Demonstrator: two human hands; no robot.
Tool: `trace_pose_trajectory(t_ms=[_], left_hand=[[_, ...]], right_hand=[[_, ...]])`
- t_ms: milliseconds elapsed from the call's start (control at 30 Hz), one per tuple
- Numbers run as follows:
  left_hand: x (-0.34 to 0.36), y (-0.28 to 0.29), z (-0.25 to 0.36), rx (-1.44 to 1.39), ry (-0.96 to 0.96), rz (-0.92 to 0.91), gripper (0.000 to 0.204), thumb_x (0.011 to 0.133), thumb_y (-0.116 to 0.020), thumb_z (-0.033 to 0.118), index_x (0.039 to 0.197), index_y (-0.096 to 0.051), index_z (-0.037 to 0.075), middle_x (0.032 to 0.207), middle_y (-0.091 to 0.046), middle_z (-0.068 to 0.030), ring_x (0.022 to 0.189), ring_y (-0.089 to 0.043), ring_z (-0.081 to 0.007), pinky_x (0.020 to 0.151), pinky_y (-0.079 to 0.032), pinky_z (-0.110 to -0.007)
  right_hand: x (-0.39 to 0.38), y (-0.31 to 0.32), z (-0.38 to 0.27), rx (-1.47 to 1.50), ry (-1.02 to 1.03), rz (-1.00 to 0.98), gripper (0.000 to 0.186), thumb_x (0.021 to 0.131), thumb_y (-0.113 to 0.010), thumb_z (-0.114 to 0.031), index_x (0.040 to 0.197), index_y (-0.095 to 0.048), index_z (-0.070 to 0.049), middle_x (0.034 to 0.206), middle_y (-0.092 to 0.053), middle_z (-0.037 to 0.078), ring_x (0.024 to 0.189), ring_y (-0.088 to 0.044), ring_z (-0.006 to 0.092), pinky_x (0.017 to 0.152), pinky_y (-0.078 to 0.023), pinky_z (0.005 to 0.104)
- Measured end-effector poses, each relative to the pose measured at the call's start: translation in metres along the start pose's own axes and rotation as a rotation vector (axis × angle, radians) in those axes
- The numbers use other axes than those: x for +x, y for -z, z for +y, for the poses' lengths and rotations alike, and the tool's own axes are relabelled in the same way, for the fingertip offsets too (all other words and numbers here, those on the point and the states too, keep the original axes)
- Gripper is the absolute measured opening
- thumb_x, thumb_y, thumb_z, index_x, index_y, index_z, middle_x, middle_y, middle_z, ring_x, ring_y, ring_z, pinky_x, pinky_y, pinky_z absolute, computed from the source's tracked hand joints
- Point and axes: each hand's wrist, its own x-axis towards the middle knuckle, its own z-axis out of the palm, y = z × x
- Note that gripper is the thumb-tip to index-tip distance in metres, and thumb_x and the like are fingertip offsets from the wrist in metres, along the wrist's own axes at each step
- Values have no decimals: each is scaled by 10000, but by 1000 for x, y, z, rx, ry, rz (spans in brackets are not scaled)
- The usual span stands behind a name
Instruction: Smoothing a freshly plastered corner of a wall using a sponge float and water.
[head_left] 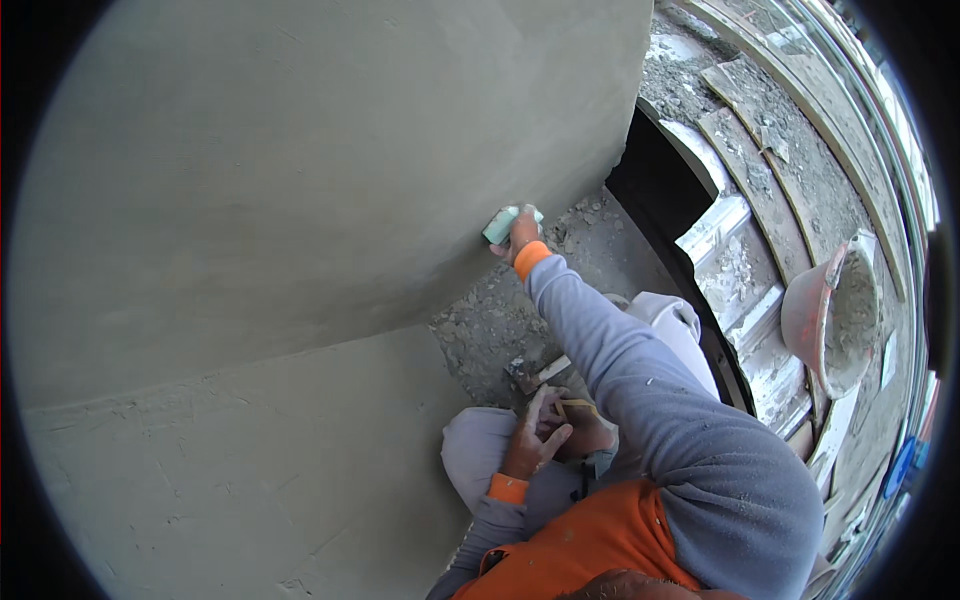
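Observation:
My right hand is stretched out and grips a pale green sponge. The sponge is pressed to the lower part of the smooth grey plastered wall, close to its bottom edge. My left hand hangs near my bent knees, its fingers apart and dusted with grey, with nothing seen in it. Just beyond its fingertips, a tool with a pale handle lies on the rubble-strewn floor; its other end is partly hidden.
A second plastered surface meets the wall at the lower left. At right are a black sheet edge, mortar-crusted boards and a tilted pinkish-white bucket with mortar inside. A blue round object stands farther right.

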Motion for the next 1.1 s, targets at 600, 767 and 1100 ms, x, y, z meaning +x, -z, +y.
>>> trace_pose_trajectory(t_ms=[600,767,1100], left_hand=[[-12,11,-8,89,-12,4,873,826,-743,178,1510,-225,16,1395,-504,-129,1048,-592,-234,892,-489,-352],[3,-3,-1,55,-38,-69,859,835,-740,218,1504,-241,11,1400,-498,-137,1033,-593,-236,889,-487,-345],[-13,4,-13,16,-114,20,859,837,-751,216,1504,-250,13,1322,-529,-166,985,-601,-188,837,-494,-310]], right_hand=[[-27,-37,-45,204,472,327,470,972,-420,-403,1293,-455,-61,1238,-546,153,1112,-529,334,956,-420,400],[-44,-41,36,15,538,332,627,963,-444,-348,1502,-237,-103,1484,-346,173,1319,-398,351,1080,-335,473],[-170,-82,-140,25,990,94,828,933,-558,-367,1541,-58,-113,1389,-413,165,1215,-480,283,834,-479,489]])
